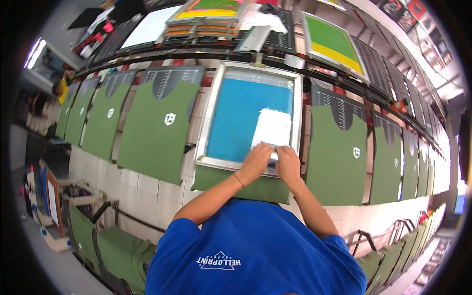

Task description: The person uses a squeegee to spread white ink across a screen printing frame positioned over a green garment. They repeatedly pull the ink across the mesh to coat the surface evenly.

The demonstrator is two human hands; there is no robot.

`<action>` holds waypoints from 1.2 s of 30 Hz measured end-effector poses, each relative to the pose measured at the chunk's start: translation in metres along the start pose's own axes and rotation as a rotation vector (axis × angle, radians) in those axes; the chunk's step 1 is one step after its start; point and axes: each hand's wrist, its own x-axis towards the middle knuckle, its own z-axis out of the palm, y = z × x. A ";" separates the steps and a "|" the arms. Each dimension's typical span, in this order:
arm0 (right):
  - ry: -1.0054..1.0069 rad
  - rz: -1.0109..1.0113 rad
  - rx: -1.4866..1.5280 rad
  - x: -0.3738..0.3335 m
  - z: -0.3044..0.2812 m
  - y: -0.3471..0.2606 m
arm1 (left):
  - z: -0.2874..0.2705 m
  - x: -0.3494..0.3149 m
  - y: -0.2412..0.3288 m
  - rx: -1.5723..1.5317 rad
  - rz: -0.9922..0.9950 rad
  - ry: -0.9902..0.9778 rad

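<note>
A screen printing frame with a metal rim and blue mesh lies on a green shirt in the middle. White ink covers the right part of the mesh. At the near end of that white patch, my left hand and my right hand are closed side by side on a squeegee. Little of the squeegee shows between my fingers. The green shirt sticks out below the frame's near edge, and the mesh hides the rest of it.
Green shirts with white prints lie on boards to the left and right. Beyond a dark rail are stacked screens, another green screen and a tape roll. More green shirts lie behind on both sides.
</note>
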 end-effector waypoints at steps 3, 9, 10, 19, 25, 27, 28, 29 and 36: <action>-0.043 -0.049 0.049 -0.044 0.015 -0.007 | 0.007 -0.044 0.015 0.068 -0.029 -0.096; -0.149 -0.129 0.230 -0.069 0.006 -0.009 | -0.005 -0.066 0.037 0.066 -0.135 -0.152; -0.154 -0.136 0.252 -0.067 0.000 -0.006 | -0.005 -0.063 0.039 0.057 -0.131 -0.139; 0.234 0.560 0.607 -0.074 0.050 0.081 | -0.071 -0.102 -0.130 0.520 -0.681 0.398; 0.174 0.752 0.970 -0.065 0.093 0.110 | -0.079 -0.139 -0.186 0.188 -0.899 0.205; 0.242 0.776 1.039 -0.067 0.107 0.116 | -0.082 -0.139 -0.189 0.118 -0.950 0.224; 0.249 0.773 1.043 -0.068 0.108 0.117 | -0.081 -0.137 -0.188 0.076 -0.979 0.234; 0.256 0.768 1.047 -0.067 0.109 0.118 | -0.081 -0.137 -0.186 0.086 -0.954 0.231; 0.318 0.814 1.109 -0.065 0.099 0.110 | -0.095 -0.122 -0.170 -0.124 -1.014 0.364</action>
